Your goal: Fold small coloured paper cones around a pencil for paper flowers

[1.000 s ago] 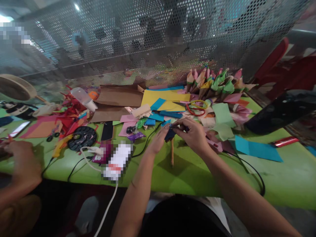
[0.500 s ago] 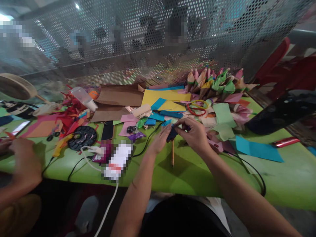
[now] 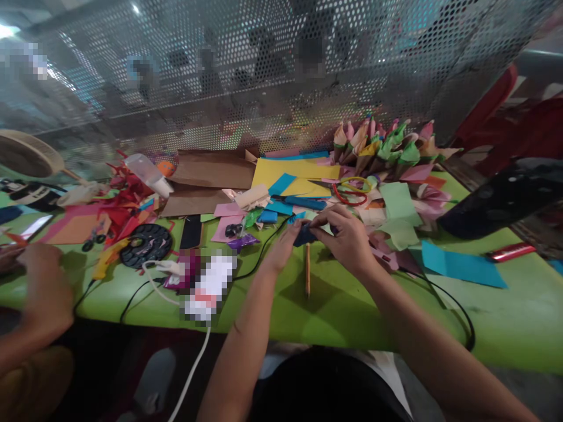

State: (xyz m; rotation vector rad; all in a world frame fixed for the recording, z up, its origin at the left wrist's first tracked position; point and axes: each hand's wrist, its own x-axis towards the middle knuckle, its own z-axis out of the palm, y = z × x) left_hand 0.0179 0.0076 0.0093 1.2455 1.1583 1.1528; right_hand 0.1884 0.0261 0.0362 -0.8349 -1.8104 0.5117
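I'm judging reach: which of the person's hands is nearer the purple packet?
Left. The left hand is right of the purple packet, across a black cable; the right hand is farther right.

Centre frame now, a small dark-blue piece sits between the left hand and the right hand, above the smooth green tabletop. Just below them, a slim tan wooden stick! Lower left of centre, a pale rectangular phone; farther left, a round black tray. Behind the hands, flat yellow paper sheets, brown paper sheets to their left; upper right, clustered multicoloured paper cones; far right, a dark cylindrical bottle.
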